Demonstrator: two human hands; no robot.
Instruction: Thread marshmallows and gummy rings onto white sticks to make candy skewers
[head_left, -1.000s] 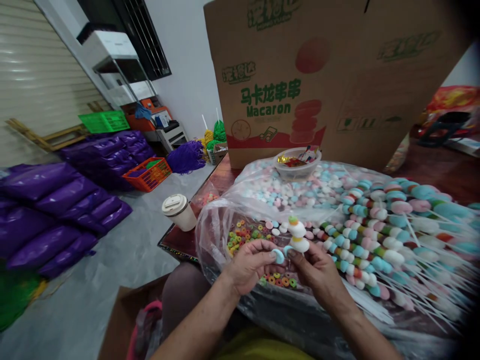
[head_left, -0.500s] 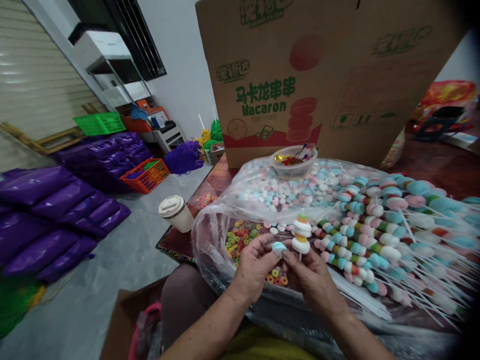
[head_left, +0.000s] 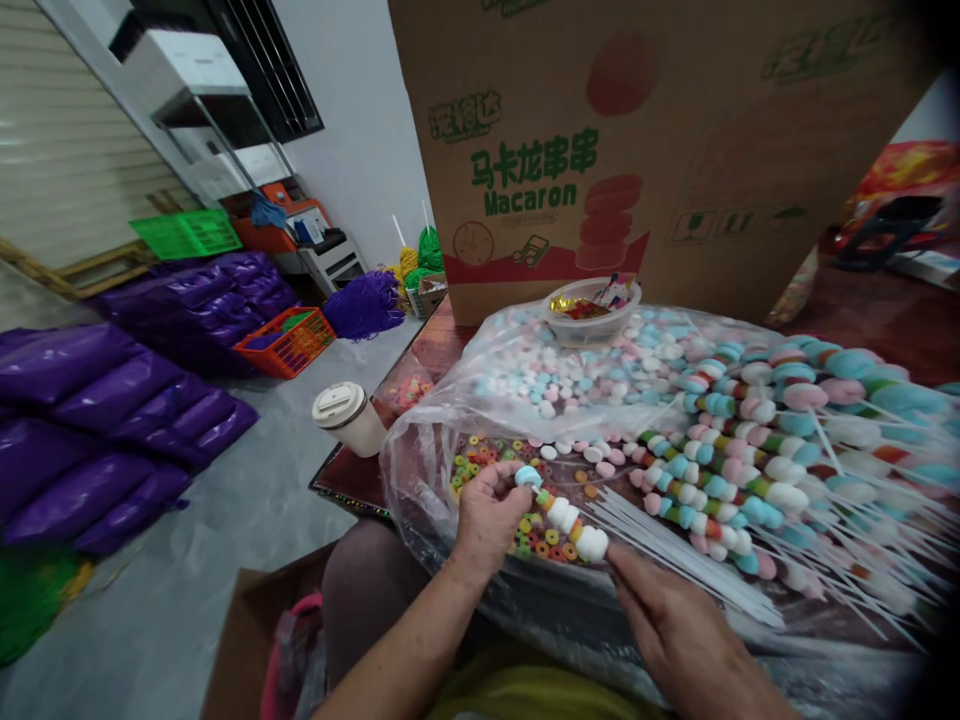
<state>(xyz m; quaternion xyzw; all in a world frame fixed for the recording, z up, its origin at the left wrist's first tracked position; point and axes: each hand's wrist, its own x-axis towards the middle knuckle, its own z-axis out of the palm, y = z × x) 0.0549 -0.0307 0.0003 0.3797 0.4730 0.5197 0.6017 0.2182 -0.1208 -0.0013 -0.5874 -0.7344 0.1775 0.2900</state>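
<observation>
Hands (head_left: 487, 520) hold skewer (head_left: 576, 524) above reddish table (head_left: 441, 348); purple bags (head_left: 112, 400) on grey floor (head_left: 285, 465).

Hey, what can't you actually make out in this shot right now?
All in the head view:
- Skewer's lower end: hidden behind the right hand.
- Whether the blue sweet at the left hand is fully threaded: too small to tell.
- Cup's contents: under its lid.
- Big box's top: cut off by the upper edge.
- Pile of skewers' far right: blurred, lost in the dark edge.
</observation>
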